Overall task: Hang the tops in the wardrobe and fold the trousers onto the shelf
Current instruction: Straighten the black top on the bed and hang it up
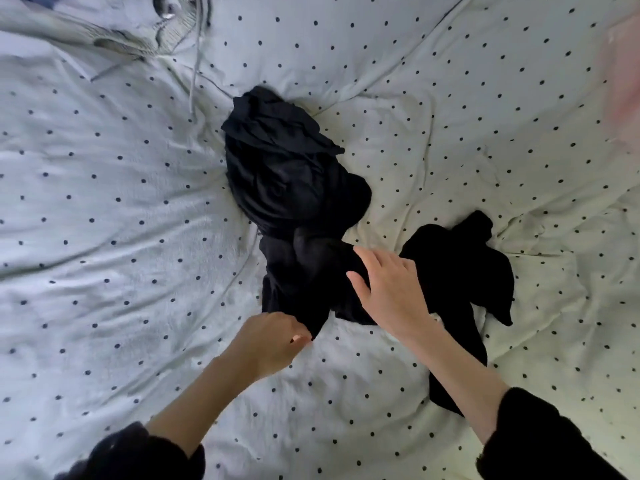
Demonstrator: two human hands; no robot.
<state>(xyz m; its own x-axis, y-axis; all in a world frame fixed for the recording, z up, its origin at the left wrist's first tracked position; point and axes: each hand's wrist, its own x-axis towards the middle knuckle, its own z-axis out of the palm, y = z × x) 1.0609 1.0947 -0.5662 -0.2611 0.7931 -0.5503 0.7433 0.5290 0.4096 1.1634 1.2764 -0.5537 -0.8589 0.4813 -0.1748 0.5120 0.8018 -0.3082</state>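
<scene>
Bed (104, 220) under a rumpled white cover dotted with small dark spots, filling the view. Far left corner: grey striped garment (114, 36) with a trailing drawstring, cut off by the frame. Left hand (273, 341), fingers curled, pinching the near hem of the black garment (291, 188). Soft, crumpled black cloth mid-bed, long axis running far to near, then bending right. Right hand (388, 289) resting on it, fingers loosely spread. Top or trousers: cannot tell. Blurred pink at the right edge.

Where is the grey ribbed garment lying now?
In the head view, the grey ribbed garment lies at the upper left of the dotted bedcover, beyond the crumpled black clothes.
</scene>
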